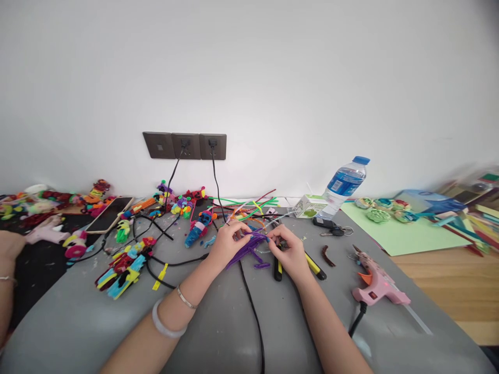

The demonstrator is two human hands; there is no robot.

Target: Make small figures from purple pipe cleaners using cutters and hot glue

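Note:
Purple pipe cleaners (246, 248) lie bunched between my two hands over the middle of the grey table. My left hand (228, 243) pinches a purple strand between thumb and fingers. On the other side, my right hand (289, 250) grips the strand's right end with thumb and forefinger. Beneath and beside my right hand show the yellow-and-black handles of pliers (315, 267); the hand partly hides the tool. Just behind the hands, loose pipe cleaners (255, 208) in green, red, orange and white spread toward the wall.
Colourful pipe-cleaner figures (127, 267) and black cables crowd the left, near a phone (110, 214) and another person's arm (8, 259). To the right are a water bottle (345, 184), keys (338, 230), a pink glue gun (378, 283) and green paper (413, 236).

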